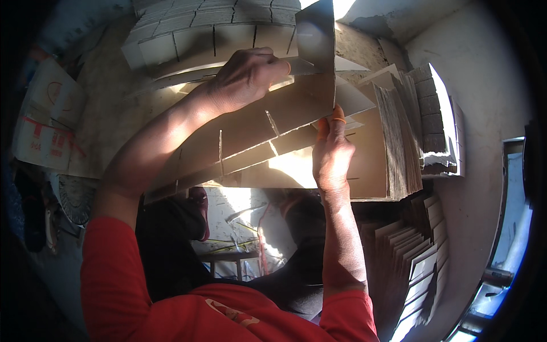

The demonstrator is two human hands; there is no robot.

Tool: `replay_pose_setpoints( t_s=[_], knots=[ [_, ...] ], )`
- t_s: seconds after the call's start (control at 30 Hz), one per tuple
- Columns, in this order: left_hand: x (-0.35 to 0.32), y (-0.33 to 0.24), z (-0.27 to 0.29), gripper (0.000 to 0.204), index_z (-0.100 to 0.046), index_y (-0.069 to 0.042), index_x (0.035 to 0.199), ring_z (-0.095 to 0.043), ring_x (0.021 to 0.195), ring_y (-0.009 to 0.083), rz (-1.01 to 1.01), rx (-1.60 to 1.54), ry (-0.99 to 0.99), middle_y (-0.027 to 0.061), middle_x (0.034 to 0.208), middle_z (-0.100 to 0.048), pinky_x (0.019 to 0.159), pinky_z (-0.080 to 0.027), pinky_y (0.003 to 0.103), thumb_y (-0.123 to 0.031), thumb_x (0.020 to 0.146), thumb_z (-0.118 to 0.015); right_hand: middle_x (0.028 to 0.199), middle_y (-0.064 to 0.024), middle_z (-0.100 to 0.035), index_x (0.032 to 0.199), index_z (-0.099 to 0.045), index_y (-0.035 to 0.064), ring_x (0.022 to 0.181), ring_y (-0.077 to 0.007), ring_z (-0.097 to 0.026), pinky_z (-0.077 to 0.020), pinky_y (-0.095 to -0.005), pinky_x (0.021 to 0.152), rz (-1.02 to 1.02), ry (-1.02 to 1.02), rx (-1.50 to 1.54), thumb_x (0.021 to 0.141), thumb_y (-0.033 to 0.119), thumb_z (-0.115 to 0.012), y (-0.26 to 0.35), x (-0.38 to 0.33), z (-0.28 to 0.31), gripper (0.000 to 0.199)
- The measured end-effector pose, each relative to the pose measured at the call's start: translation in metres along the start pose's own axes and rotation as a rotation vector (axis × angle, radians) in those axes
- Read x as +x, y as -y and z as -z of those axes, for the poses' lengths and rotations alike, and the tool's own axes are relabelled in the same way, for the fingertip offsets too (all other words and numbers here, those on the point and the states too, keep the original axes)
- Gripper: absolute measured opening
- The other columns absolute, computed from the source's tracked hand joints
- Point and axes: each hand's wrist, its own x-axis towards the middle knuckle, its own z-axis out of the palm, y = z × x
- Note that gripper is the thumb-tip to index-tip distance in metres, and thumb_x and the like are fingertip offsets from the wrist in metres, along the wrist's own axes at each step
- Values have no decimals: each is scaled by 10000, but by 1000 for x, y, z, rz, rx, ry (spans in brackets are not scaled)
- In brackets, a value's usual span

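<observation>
Slotted cardboard (245, 130) slants over the near edge of the bench (96, 117); the left hand (249, 81) curls closed on its upper edge, the right hand (334, 153) pinches its lower right corner.

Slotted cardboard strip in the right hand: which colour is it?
Brown; the slotted cardboard strip shows best in the head view.

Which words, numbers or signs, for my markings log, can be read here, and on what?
Carton: bold red characters, smaller red marks and a red ring sign; I don't transcribe print.
Shirt: a pale-edged emblem, creased; too unclear to read.
Held cardboard: no readable text.
</observation>
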Motion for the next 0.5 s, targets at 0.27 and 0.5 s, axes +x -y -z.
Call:
replay_pose_setpoints(
  t_s=[0.27,0.5],
  knots=[
    [12,-6,15,240,-589,4,878,-605,748,248,271,-300,83,86,821,-635,674,-494,331,-134,769,-752,1021,-212,-661,1283,-448,-19,657,-313,-680,-550,-349,525,88,-70,-122,883,9,-580,-5,0,-3,422],
    [63,74,8,504,-557,-11,1036,-546,977,267,491,258,189,135,977,-605,855,-461,386,-259,682,-817,1109,-242,-635,1177,-506,-43,724,-308,-697,-568,-316,547,169,-182,-79,875,1,-620,-2,4,-2,326]
  ],
)
